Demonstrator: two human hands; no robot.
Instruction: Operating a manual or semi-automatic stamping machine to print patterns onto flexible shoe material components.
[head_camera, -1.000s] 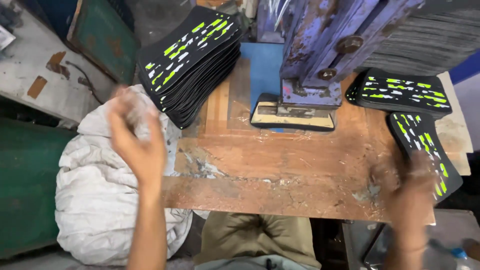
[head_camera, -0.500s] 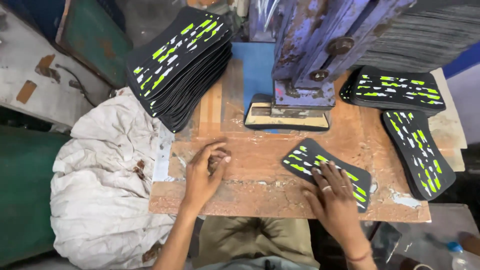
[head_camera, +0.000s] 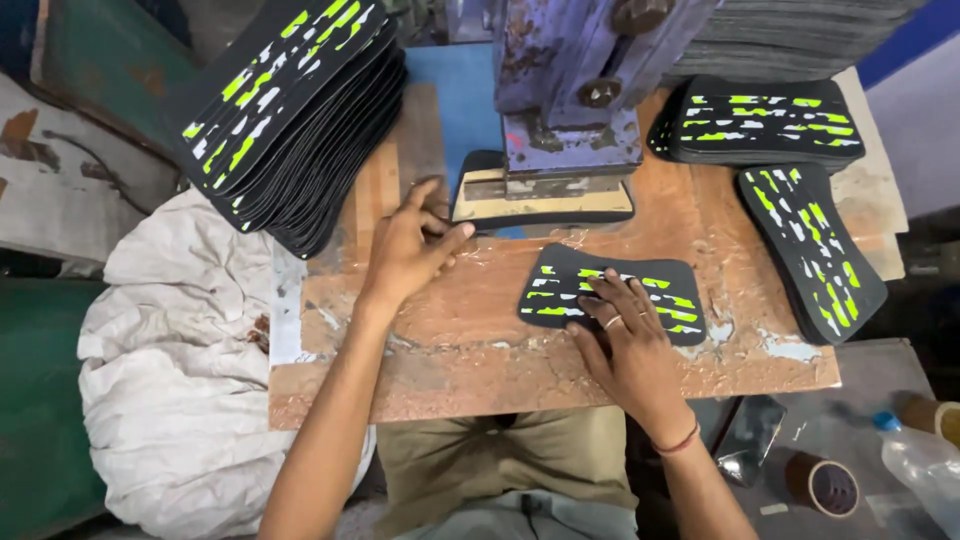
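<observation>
A black sheet with green and white marks (head_camera: 640, 285) lies flat on the worn wooden board (head_camera: 480, 340). My right hand (head_camera: 625, 340) rests on its near edge, fingers spread over it. My left hand (head_camera: 410, 245) lies on the board with fingers apart, close to the left end of the cutting die (head_camera: 545, 200) under the purple press (head_camera: 570, 90). It holds nothing.
A tall fanned stack of the same black sheets (head_camera: 290, 110) stands at the back left. Two more piles (head_camera: 765, 125) (head_camera: 810, 245) lie on the right. A white sack (head_camera: 170, 370) sits left of the board. A plastic bottle (head_camera: 920, 465) and tape roll (head_camera: 822, 485) are on the floor at right.
My left hand moved up the board toward the die. My right hand slid the black sheet slightly nearer the press. The camera view shifted closer.
</observation>
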